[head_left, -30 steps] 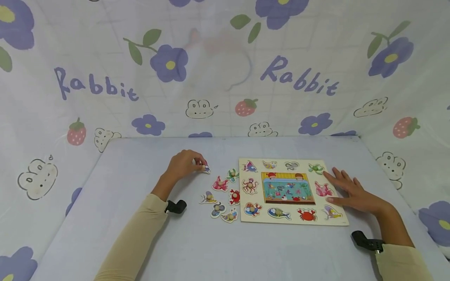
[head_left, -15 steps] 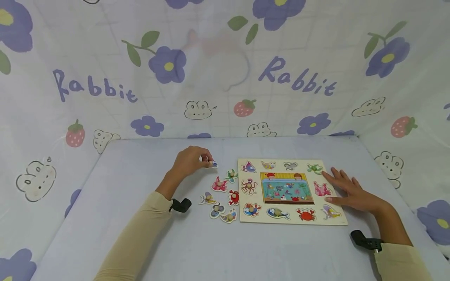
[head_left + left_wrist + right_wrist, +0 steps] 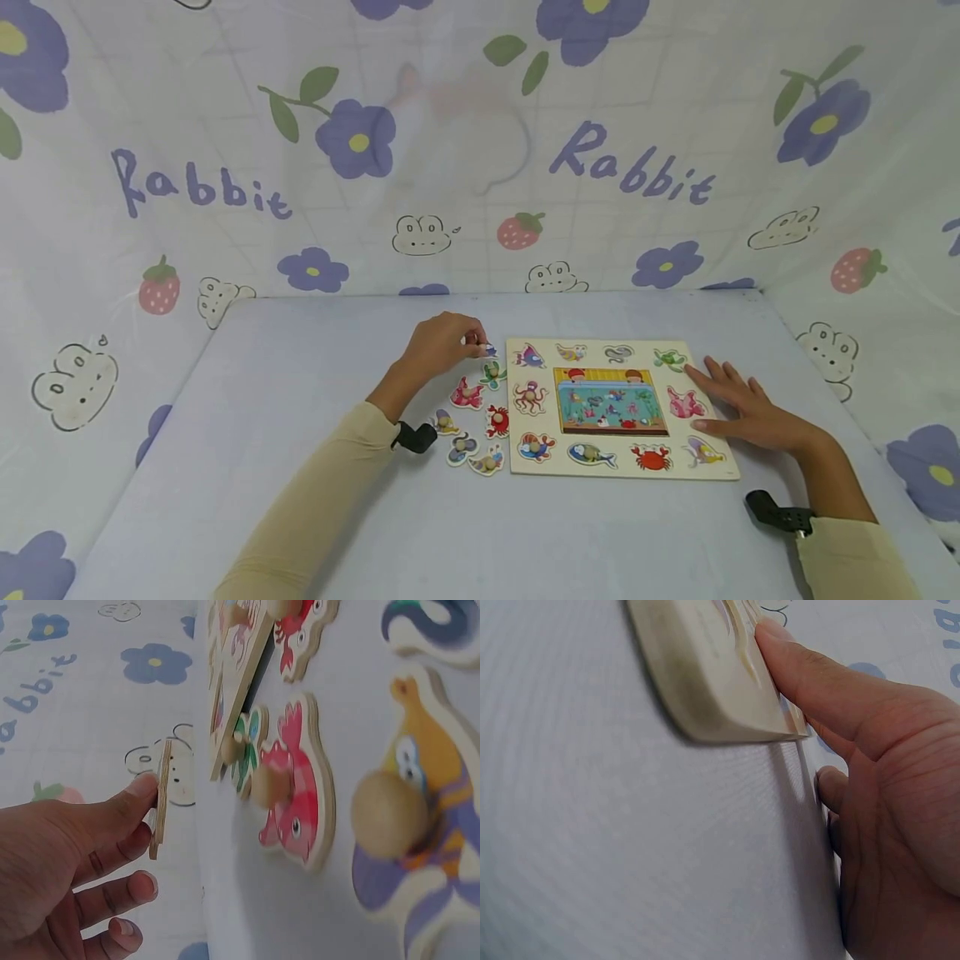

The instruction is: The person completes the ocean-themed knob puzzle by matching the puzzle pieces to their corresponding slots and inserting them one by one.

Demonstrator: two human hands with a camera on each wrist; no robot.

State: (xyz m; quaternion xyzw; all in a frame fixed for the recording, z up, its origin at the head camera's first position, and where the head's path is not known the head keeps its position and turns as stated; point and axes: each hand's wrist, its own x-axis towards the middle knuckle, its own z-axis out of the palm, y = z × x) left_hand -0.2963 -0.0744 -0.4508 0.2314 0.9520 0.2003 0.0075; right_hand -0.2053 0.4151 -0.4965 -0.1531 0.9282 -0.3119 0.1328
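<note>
Left of the board, my left hand (image 3: 442,343) pinches a small wooden knob puzzle piece (image 3: 491,351) between thumb and fingers. In the left wrist view this piece (image 3: 163,799) is seen edge-on, raised off the table, its picture hidden. Below it lie a green turtle piece (image 3: 492,374), a pink fish piece (image 3: 467,393) and a red crab piece (image 3: 497,421). On the wooden puzzle board (image 3: 624,468), an octopus, a hermit crab and a blue fish show knobs. My right hand (image 3: 753,417) rests at the board's right edge, fingers spread, thumb (image 3: 810,675) touching it.
Nearer the front lie a yellow-and-purple fish piece (image 3: 446,422), a grey-blue piece (image 3: 462,449) and a snail-like piece (image 3: 487,461). The pale table (image 3: 600,542) meets a printed curtain (image 3: 450,183) at the back and sides.
My left hand has moved right with the puzzle piece, from out on the left to above the turtle piece near the board's upper left corner. The right hand has stayed put.
</note>
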